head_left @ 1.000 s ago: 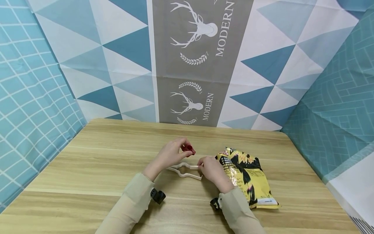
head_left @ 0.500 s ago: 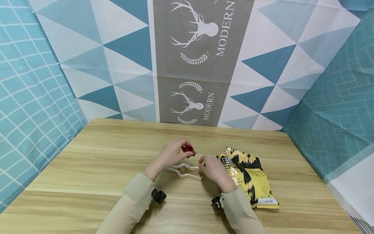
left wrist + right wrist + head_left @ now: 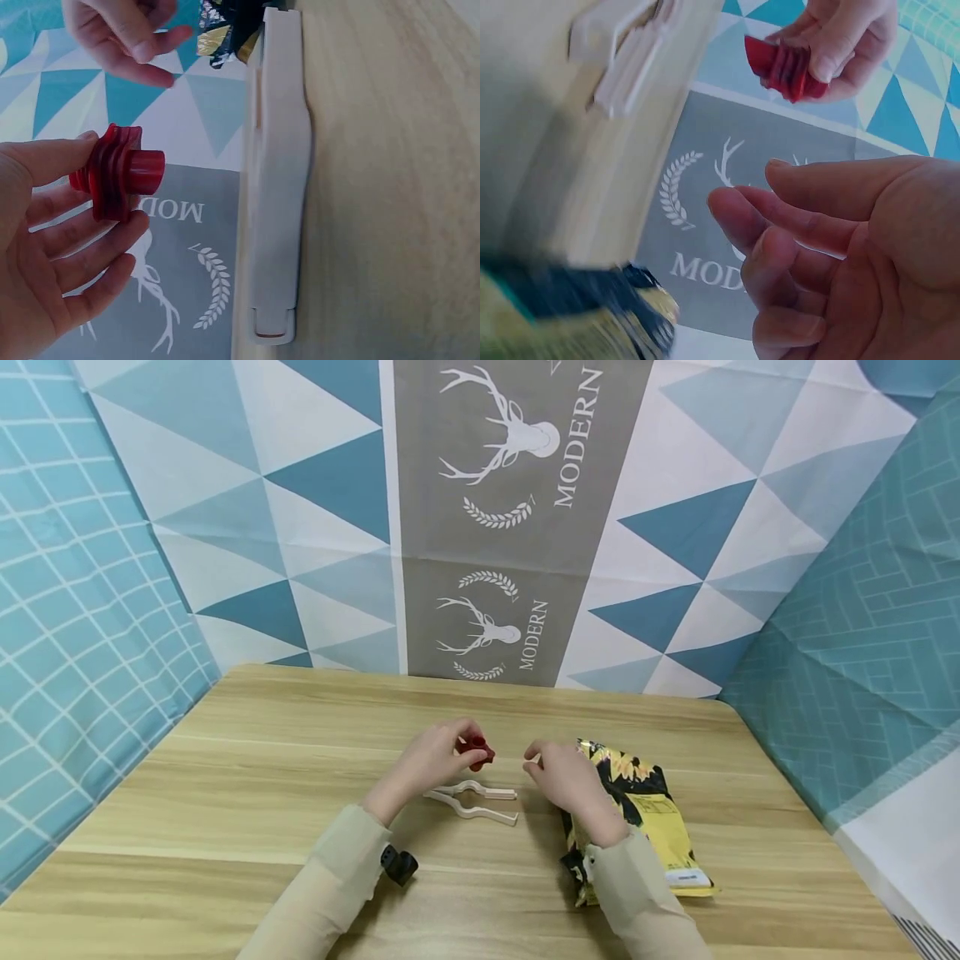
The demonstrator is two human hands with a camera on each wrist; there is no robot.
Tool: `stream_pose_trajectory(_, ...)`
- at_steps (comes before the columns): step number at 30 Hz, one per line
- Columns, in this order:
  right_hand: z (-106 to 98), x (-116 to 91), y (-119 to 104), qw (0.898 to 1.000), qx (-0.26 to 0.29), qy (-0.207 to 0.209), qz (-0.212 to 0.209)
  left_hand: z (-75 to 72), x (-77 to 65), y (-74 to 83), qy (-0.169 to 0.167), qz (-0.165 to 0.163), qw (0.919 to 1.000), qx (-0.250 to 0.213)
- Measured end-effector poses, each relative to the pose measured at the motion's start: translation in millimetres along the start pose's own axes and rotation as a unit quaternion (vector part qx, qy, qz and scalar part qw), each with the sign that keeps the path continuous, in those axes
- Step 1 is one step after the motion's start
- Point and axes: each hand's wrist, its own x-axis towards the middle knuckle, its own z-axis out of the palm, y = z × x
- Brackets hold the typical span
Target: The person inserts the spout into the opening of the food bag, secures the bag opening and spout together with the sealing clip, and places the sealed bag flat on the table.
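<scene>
My left hand (image 3: 437, 757) pinches a small red plastic spout piece (image 3: 112, 174) between thumb and fingers, above the table. The piece has a ridged body and a short round tube, which points right in the left wrist view. Below it, on the wood, lies a white plastic bag clip (image 3: 470, 812), its two long arms spread apart and each bulged midway. The left end of the clip is partly hidden by my left wrist. My right hand (image 3: 567, 777) hovers right of the clip, fingers loosely bent and holding nothing, as the right wrist view shows.
A yellow and black snack bag (image 3: 670, 831) lies on the right of the wooden table (image 3: 300, 727), partly covered by my right hand and sleeve. Patterned cloth walls (image 3: 322, 527) stand behind the table and at both sides.
My right hand has come away from the clip's right end, moving right over the bag. My left hand has shifted slightly left with the red spout piece. The clip lies where it was.
</scene>
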Motion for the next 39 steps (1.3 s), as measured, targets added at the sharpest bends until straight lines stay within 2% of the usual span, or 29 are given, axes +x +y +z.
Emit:
stream_pose_trajectory(5, -13, 5, 5, 0.999, -0.036, -0.008, 0.0, 3.7, 4.1, 0.0, -0.003, 0.001, 0.9999, 0.016)
stream_pose_trajectory(8, -19, 8, 10, 0.999, -0.039, -0.021, 0.009, 6.4, 6.9, 1.2, -0.002, 0.001, 0.9997, 0.024)
stream_pose_trajectory(10, -22, 11, 14, 0.999, -0.03, -0.034, 0.005, 7.7, 8.9, 2.9, -0.001, -0.001, 0.9995, 0.03)
stream_pose_trajectory(15, -30, 16, 23, 0.996, 0.033, -0.085, -0.015, 10.4, 13.5, 7.0, 0.008, -0.011, 0.9991, 0.039)
stream_pose_trajectory(18, -34, 18, 27, 0.992, 0.049, -0.112, -0.032, 12.5, 16.1, 8.8, 0.005, -0.02, 0.9993, 0.033)
stream_pose_trajectory(22, -39, 21, 35, 0.99, 0.045, -0.127, -0.047, 16.0, 20.3, 12.1, -0.005, -0.03, 0.9994, 0.014)
stream_pose_trajectory(30, -43, 26, 54, 0.991, 0.006, -0.117, -0.069, 23.0, 30.5, 14.8, -0.011, -0.059, 0.9981, -0.015)
stream_pose_trajectory(34, -46, 30, 64, 0.99, -0.002, -0.124, -0.069, 24.1, 36.1, 16.6, -0.021, -0.062, 0.9975, -0.028)
stream_pose_trajectory(39, -46, 35, 76, 0.986, 0.016, -0.155, -0.056, 27.8, 41.9, 18.1, -0.027, -0.069, 0.9967, -0.035)
